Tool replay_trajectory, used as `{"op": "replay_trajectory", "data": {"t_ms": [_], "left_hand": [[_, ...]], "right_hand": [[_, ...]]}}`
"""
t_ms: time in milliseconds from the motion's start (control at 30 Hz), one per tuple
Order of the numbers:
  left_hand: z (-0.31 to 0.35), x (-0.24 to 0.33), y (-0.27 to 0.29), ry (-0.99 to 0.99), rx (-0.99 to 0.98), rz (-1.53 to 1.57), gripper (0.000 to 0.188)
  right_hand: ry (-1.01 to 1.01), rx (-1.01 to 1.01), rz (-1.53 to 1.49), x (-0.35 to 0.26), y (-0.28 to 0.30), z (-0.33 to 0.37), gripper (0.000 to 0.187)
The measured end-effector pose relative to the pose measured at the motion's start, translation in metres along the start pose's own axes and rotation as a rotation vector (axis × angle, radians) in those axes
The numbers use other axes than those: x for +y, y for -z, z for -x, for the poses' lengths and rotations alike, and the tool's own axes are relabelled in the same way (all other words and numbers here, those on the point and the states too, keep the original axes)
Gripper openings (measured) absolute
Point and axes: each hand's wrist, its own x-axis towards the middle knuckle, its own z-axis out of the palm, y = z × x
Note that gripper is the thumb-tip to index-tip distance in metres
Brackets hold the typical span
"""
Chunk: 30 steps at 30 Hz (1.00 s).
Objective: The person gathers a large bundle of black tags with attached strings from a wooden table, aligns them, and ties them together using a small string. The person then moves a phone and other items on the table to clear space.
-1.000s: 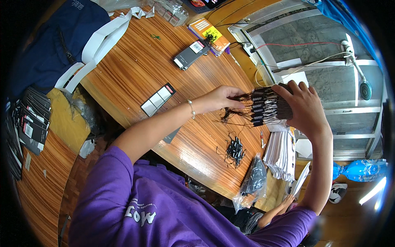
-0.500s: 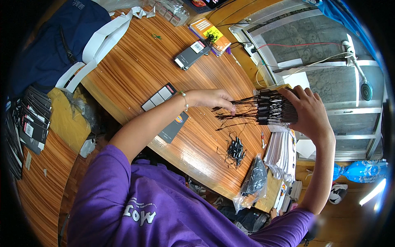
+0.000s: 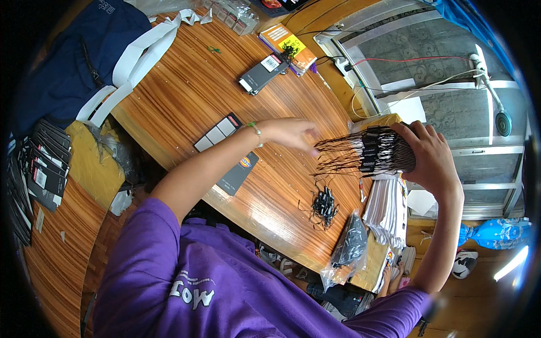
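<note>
Bundle of thin, flat, dark cards, one lot, edges aligned in a close striped stack; fitted with a band of small black oblong tabs with pale markings and a fringe of fine black cords running out to the left. Location: raised above the right-hand part of the brown wood-grain tabletop, near the stack of white paper sheets. Right grip, bare hand: closed around the outer end of the card stack, thumb and fingers bracing it. Left grip, bare hand: unclosed, fingers loosely curled and slightly blurred, just beside the free cord ends; contact with these cannot be told. Handling, as judged: light overall; cards probably stiff but bendable, smooth-faced and liable to slide over one another if pressure eases; cords limp, prone to snagging and crossing. Best hold: the full stack across its card edges, squeezed evenly; cords to be taken near their tips, a few at a time, without hard pulling. Also present: tangled heap of small black pieces and cords, lying loose below the fringe; clear plastic bag with dark contents, near the heap.
</note>
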Motion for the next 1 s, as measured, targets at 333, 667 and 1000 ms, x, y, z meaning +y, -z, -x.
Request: {"op": "replay_trajectory", "data": {"t_ms": [333, 667, 1000], "left_hand": [[-0.035, 0.031, -0.022, -0.164, 0.006, -0.057, 0.039], [-0.008, 0.008, -0.006, 0.101, 0.072, -0.332, 0.017], [-0.020, 0.029, -0.004, -0.265, 0.305, -0.152, 0.051]], "right_hand": [[0.052, 0.051, -0.014, -0.004, 0.004, -0.001, 0.080], [0.012, 0.006, -0.017, -0.001, -0.005, 0.001, 0.081], [0.022, 0.011, -0.015, -0.004, -0.003, 0.000, 0.080]]}}
